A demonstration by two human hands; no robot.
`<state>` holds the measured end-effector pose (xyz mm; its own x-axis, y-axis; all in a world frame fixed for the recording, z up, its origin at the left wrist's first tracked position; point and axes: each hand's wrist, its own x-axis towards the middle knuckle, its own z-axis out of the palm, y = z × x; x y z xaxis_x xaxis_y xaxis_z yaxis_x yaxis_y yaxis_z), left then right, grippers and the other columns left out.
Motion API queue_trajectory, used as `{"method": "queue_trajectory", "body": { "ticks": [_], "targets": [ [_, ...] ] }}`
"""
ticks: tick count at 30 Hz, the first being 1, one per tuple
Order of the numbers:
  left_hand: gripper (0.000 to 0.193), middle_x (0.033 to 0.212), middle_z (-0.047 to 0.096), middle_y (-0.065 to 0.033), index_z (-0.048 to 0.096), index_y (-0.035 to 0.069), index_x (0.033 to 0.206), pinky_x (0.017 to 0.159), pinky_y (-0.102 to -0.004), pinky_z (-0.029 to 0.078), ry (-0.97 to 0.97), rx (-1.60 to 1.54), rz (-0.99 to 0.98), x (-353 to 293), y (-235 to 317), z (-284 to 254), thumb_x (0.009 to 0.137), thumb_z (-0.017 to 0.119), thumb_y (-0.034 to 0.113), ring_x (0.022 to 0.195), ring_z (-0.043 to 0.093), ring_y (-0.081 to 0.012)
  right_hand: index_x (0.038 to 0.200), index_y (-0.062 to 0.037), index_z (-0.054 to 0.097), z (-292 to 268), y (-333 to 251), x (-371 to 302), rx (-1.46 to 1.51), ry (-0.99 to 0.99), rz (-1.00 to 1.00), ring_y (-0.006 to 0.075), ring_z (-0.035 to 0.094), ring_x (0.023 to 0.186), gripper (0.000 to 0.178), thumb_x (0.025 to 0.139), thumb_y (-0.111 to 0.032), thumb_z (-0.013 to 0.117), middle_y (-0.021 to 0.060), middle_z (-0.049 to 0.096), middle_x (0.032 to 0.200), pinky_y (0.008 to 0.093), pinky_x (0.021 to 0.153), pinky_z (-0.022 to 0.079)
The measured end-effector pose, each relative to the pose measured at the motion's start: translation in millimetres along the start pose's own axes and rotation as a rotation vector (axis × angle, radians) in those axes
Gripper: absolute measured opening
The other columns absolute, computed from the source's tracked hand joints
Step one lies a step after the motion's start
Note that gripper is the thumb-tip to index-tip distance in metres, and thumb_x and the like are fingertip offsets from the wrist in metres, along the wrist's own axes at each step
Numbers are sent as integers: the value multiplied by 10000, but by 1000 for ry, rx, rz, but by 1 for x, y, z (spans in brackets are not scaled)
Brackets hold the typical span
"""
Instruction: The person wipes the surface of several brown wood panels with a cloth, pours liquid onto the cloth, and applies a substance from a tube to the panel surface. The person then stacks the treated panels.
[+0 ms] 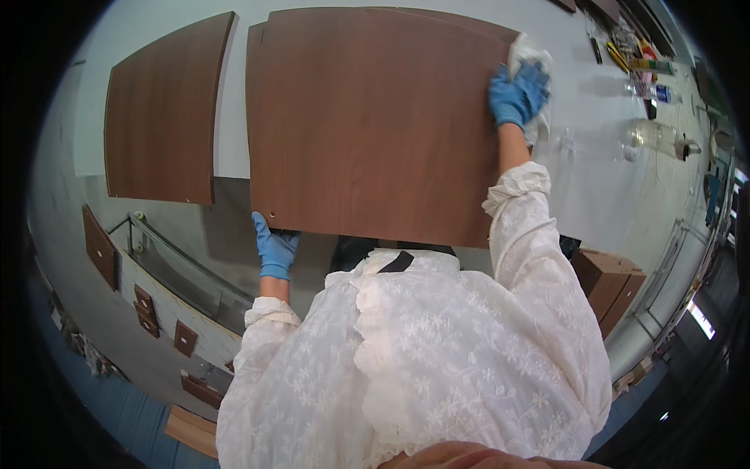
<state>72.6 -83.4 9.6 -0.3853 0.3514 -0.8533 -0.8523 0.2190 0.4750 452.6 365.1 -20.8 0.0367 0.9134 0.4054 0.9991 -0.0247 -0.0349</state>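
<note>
White table (600,205): large brown panel (375,125) is being supported; left of it, smaller brown panel (162,117) is being carried; right of it, clear bottles (655,136) are being borne.

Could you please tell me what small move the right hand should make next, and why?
I would probably slide the white cloth toward the body along the right edge of the large brown panel: the right hand has it near the far corner only, while the left hand is at the near left corner.
</note>
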Motion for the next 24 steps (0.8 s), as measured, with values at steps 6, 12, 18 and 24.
{"method": "queue_trajectory", "body": {
  "ticks": [6, 12, 18, 24],
  "targets": [
    [906, 1546, 461, -82, 376, 220, 1572, 1145, -548, 417, -51, 40, 31, 6, -2, -8, 878, 618, 750, 1382, 472, -333, 1303, -43, 633, -95, -179, -115, 518, -122, -539, 399, 574, 1254, 553, 883, -401, 606, 238, 579, 1412, 463, 1075, 452],
    [822, 1543, 479, -93, 453, 211, 1534, 1140, -546, 428, -141, -57, -13, 12, 2, -15, 901, 622, 707, 1370, 494, -329, 1441, -93, 538, -187, -195, -268, 907, -564, -1019, 294, 501, 1408, 764, 798, -434, 773, 140, 479, 1551, 494, 1210, 336],
    [813, 1522, 492, -109, 467, 152, 1513, 1168, -558, 402, -76, -30, 4, 4, 3, -11, 904, 668, 652, 1375, 482, -342, 1374, -17, 579, -104, -54, -126, 432, -215, -584, 392, 539, 1333, 612, 908, -408, 641, 228, 558, 1457, 496, 1132, 401],
    [829, 1551, 462, -101, 456, 154, 1520, 1169, -571, 395, -100, -33, -20, 1, 6, -8, 898, 673, 656, 1389, 465, -343, 1430, -39, 554, -100, 43, -117, 83, -238, -251, 409, 370, 1482, 690, 944, -528, 547, 174, 426, 1599, 549, 1225, 250]
  ]
}}
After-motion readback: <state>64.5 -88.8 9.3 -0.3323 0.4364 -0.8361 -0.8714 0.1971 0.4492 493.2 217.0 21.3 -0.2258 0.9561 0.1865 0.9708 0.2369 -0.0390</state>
